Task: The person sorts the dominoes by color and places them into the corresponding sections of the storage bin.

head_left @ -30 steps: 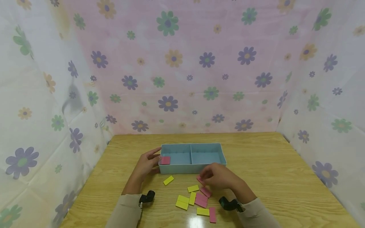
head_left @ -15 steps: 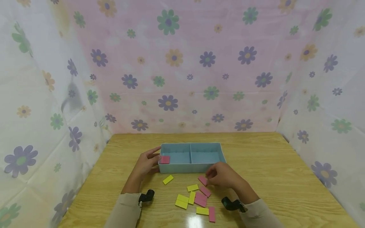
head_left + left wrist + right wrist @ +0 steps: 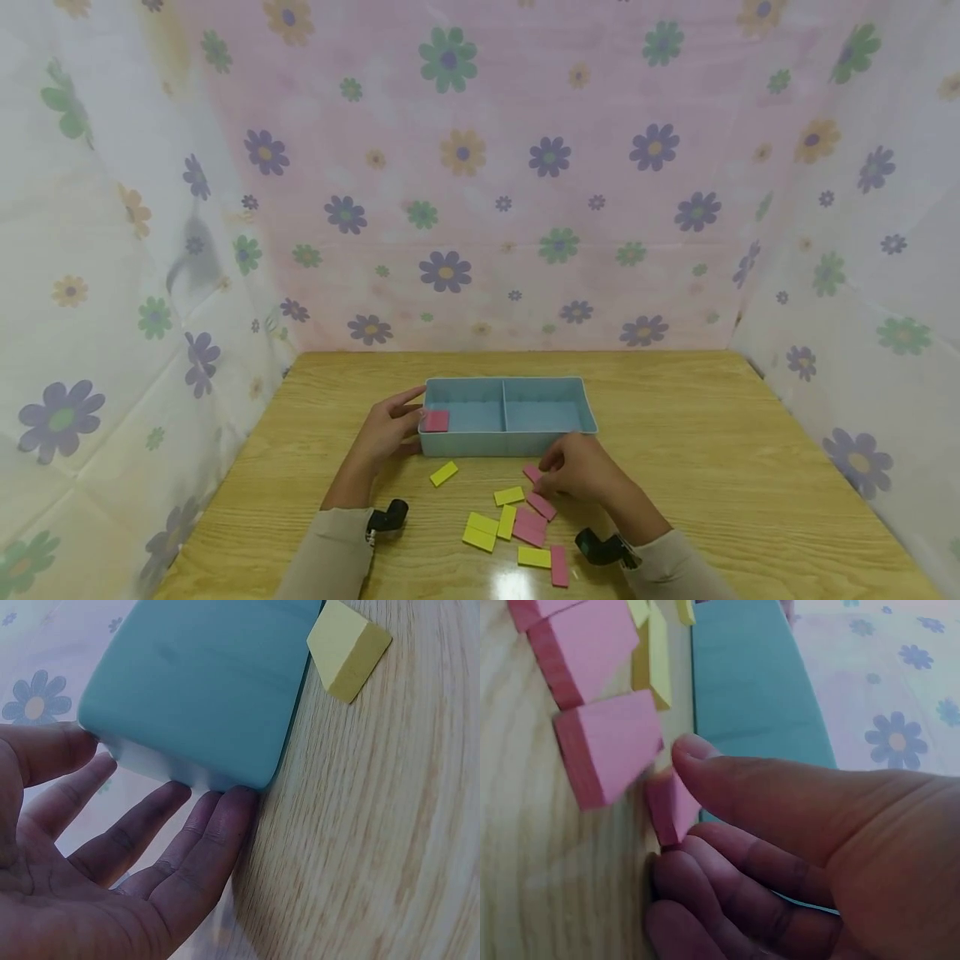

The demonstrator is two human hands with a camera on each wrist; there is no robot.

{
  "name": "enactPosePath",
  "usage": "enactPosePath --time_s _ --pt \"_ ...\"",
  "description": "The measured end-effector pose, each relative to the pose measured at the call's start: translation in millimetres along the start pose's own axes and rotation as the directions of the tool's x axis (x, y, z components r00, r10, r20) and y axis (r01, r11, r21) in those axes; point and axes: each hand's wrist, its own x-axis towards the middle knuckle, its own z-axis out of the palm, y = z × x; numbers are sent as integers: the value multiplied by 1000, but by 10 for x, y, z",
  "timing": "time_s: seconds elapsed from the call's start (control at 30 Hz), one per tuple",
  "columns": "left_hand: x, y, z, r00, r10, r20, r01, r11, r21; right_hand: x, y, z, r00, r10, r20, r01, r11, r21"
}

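Observation:
A light blue box (image 3: pixel 465 444) with two compartments stands on the table. My left hand (image 3: pixel 384 432) rests against its left end; in the left wrist view, the loosely spread fingers (image 3: pixel 142 825) touch the end wall and the thumb lies near the rim. One pink block (image 3: pixel 437 421) lies in the left compartment. In front of the box's right part, my right hand (image 3: pixel 581 471) holds a pink block (image 3: pixel 673 806) between thumb and fingers, low at the table. Another pink block (image 3: pixel 611 746) lies right beside that hand.
Several yellow blocks (image 3: pixel 480 532) and pink blocks (image 3: pixel 530 527) lie flat in front of the box. A single yellow block (image 3: pixel 443 474) sits nearer its left front. Flower-printed cloth (image 3: pixel 480 167) walls the wooden table (image 3: pixel 675 400) at the back and sides.
My right fingers have shifted slightly around the pink block, showing more of it half a second ago than now. The left hand, box and other blocks stay in place.

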Motion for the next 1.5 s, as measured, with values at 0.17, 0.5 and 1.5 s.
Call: enactPosePath --time_s 0.17,0.5,1.5 --pt "-14 13 11 1000 -5 -10 5 1000 8 -12 -50 41 1000 5 -27 -5 1000 -2" --pt "-27 27 18 1000 -7 -2 7 1000 9 -30 -53 -4 999 46 -18 -47 999 -17" --pt "4 -13 13 1000 -4 -12 4 1000 18 -39 -28 -55 995 84 -46 -87 994 -63"
